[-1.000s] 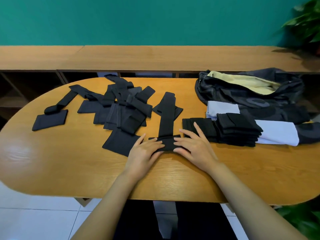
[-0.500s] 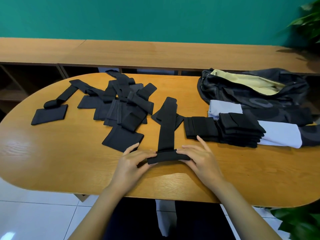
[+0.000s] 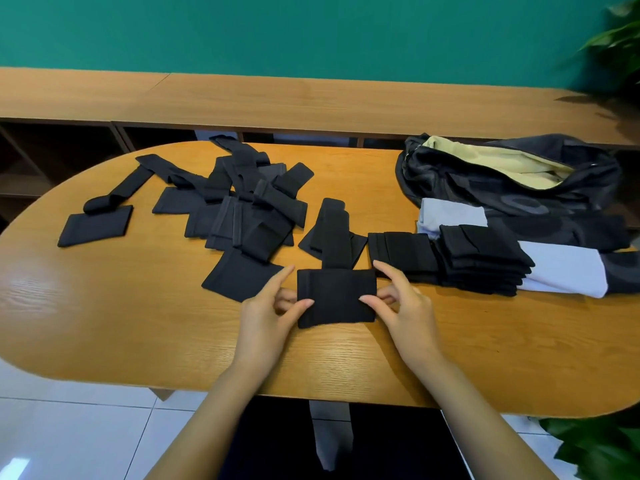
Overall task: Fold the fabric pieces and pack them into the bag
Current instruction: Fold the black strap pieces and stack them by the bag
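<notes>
Since half a second ago the narrow fold that lay flat by the near edge has been turned over once more, and it now shows as a wider, squarer panel with less free strip behind it.

Head view: the black fabric strip (image 3: 335, 296) sits at the middle of the surface (image 3: 138, 327), close to the near edge, and its unfolded tail runs toward the far edge. The left hand (image 3: 265, 315) pinches the panel's left edge, thumb on top and fingers (image 3: 281, 278) behind. The right hand (image 3: 407, 308) pinches the right edge the same way.

A stack of folded pieces (image 3: 481, 261) lies just right of the panel, partly on a pale cloth (image 3: 568, 270). The open bag (image 3: 512, 181) rests at the far right end. The loose pieces (image 3: 249, 209) are heaped toward the far left.

The strip looks light, soft and limp, though thick enough to hold a crease. It would likely spring open if let go, so holding both side edges of the fold suits it best.
</notes>
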Demonstrator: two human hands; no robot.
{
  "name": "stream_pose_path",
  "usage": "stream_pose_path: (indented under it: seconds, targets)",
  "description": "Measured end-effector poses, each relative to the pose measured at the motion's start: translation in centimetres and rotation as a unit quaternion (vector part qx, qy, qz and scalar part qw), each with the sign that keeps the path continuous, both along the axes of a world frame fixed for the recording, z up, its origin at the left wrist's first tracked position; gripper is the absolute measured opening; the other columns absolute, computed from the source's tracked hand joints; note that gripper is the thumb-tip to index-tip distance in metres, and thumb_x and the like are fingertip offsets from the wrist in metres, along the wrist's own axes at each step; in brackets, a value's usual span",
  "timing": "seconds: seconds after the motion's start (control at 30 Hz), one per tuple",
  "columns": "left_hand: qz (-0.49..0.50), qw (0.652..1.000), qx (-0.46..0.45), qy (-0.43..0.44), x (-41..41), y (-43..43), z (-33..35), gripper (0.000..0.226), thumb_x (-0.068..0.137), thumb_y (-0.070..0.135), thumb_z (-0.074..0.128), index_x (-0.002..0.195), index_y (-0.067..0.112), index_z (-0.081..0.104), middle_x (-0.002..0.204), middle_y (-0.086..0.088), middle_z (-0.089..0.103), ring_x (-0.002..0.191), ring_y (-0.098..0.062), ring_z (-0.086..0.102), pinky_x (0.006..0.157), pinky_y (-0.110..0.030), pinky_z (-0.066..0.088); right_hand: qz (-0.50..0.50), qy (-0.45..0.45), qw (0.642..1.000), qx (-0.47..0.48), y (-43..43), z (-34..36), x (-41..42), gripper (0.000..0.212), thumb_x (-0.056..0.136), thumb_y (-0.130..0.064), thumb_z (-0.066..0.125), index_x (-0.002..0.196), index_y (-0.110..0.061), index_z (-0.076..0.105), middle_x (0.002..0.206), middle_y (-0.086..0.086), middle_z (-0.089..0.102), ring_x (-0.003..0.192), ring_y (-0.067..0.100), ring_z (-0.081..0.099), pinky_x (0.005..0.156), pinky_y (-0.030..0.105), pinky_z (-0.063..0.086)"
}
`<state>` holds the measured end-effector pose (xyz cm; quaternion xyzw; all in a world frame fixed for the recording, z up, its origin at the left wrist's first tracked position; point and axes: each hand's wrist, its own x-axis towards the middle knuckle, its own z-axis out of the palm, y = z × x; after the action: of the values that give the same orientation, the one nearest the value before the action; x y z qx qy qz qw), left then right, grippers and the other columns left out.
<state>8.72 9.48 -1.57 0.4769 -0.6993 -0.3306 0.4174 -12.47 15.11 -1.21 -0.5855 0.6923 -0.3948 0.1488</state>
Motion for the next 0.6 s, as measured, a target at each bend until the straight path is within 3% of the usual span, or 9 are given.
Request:
stream_pose_path:
  seconds: [0.13, 0.23, 0.3, 0.37, 0.47, 0.53, 0.6]
  targets:
    - [0.019, 0.997, 0.003, -0.071, -0.4, -1.0, 0.0, 0.072, 0.079, 0.02, 0.079, 0.143, 0.019, 0.046, 0.082, 0.01, 0.063, 0.079, -0.004, 0.062, 0.08, -0.007, 0.045, -0.051, 0.113, 0.992, 0.01, -0.9, 0.1, 0.4, 0.056, 0.085, -0.036, 0.07, 0.136, -0.023, 0.053, 0.082, -0.013, 0.059, 0.084, 0.01, 0.055, 0.094, 0.027, 0.035]
    - [0.006, 0.983, -0.08, -0.163, -0.3, -2.0, 0.0, 0.053, 0.087, 0.026, 0.071, 0.136, 0.015, 0.054, 0.098, 0.006, 0.061, 0.092, -0.01, 0.057, 0.091, -0.036, 0.05, -0.063, 0.24, 0.968, -0.03, -1.4, 0.1, 0.7, 0.041, 0.089, -0.041, 0.061, 0.123, -0.017, 0.062, 0.096, -0.004, 0.06, 0.09, 0.016, 0.057, 0.083, 0.034, 0.046]
    - [-0.009, 0.973, -0.105, -0.204, -0.5, -3.0, 0.3, 0.039, 0.096, 0.023, 0.06, 0.133, 0.012, 0.057, 0.119, 0.0, 0.061, 0.113, -0.016, 0.053, 0.1, -0.045, 0.045, -0.024, 0.28, 0.959, -0.023, -1.7, 0.2, 1.3, 0.042, 0.092, -0.044, 0.05, 0.122, -0.018, 0.064, 0.113, -0.001, 0.061, 0.106, 0.019, 0.057, 0.094, 0.04, 0.046]
    - [-0.05, 0.967, -0.105, -0.229, -1.1, -4.4, 0.8, 0.036, 0.101, 0.019, 0.05, 0.136, 0.01, 0.055, 0.14, -0.004, 0.053, 0.131, -0.017, 0.044, 0.111, -0.042, 0.037, 0.045, 0.314, 0.948, 0.011, -2.1, 0.2, 2.1, 0.05, 0.097, -0.049, 0.037, 0.133, -0.021, 0.057, 0.137, 0.0, 0.055, 0.13, 0.02, 0.047, 0.115, 0.045, 0.03]
    - [-0.121, 0.945, -0.106, -0.284, -2.4, -6.6, 0.9, 0.04, 0.104, 0.015, 0.04, 0.143, 0.008, 0.048, 0.153, -0.004, 0.039, 0.144, -0.016, 0.029, 0.121, -0.037, 0.02, 0.116, 0.347, 0.927, 0.08, -2.8, -0.1, 2.9, 0.069, 0.097, -0.058, 0.008, 0.148, -0.024, 0.039, 0.156, -0.002, 0.034, 0.148, 0.02, 0.022, 0.121, 0.047, -0.001]
    - [-0.148, 0.932, -0.087, -0.318, -3.0, -7.6, 0.7, 0.042, 0.105, 0.016, 0.036, 0.147, 0.009, 0.041, 0.156, -0.004, 0.034, 0.146, -0.016, 0.025, 0.121, -0.034, 0.014, 0.13, 0.351, 0.922, 0.097, -3.1, -0.5, 2.9, 0.076, 0.093, -0.06, 0.0, 0.151, -0.024, 0.033, 0.158, -0.002, 0.032, 0.149, 0.019, 0.017, 0.12, 0.048, -0.009]
    - [-0.154, 0.925, -0.082, -0.338, -3.3, -8.3, 0.6, 0.043, 0.105, 0.017, 0.035, 0.148, 0.009, 0.039, 0.156, -0.006, 0.035, 0.145, -0.017, 0.028, 0.12, -0.033, 0.016, 0.125, 0.359, 0.92, 0.096, -3.0, -0.8, 2.8, 0.074, 0.095, -0.061, 0.003, 0.149, -0.024, 0.039, 0.153, -0.002, 0.04, 0.147, 0.019, 0.026, 0.117, 0.05, -0.007]
